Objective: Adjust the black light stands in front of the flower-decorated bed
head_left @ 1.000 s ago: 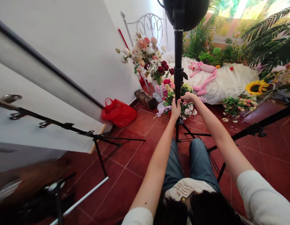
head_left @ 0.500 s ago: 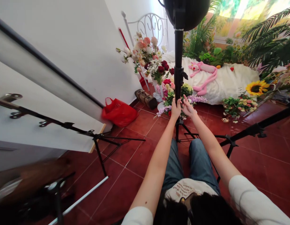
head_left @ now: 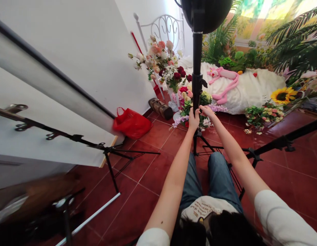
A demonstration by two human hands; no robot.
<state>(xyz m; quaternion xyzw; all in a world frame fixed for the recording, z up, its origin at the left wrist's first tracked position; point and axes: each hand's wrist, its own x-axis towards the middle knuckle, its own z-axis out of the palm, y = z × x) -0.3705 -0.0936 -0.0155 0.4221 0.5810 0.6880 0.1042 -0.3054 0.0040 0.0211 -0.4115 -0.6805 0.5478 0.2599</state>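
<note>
A black light stand point(head_left: 197, 58) rises upright in front of me, with a large dark lamp head point(head_left: 212, 13) at its top. My left hand point(head_left: 193, 119) is wrapped round the pole, below a clamp with a knob point(head_left: 203, 83). Beside it, on the right of the pole, my right hand point(head_left: 206, 110) has its fingers pressed together at the pole; whatever they pinch is too small to make out. Flowers point(head_left: 185, 99) stand just behind the pole.
On the left are a red bag point(head_left: 132, 123), a fallen-looking slanted stand point(head_left: 63, 131) and a white tube point(head_left: 96, 213) on the floor. Another black stand point(head_left: 281, 140) slants at the right. Behind lies a pink plush toy point(head_left: 228, 75) on white cloth point(head_left: 261, 89).
My right hand has moved slightly up and left to the pole, and its spread fingers have come together. My left hand stays round the pole. The view has shifted slightly.
</note>
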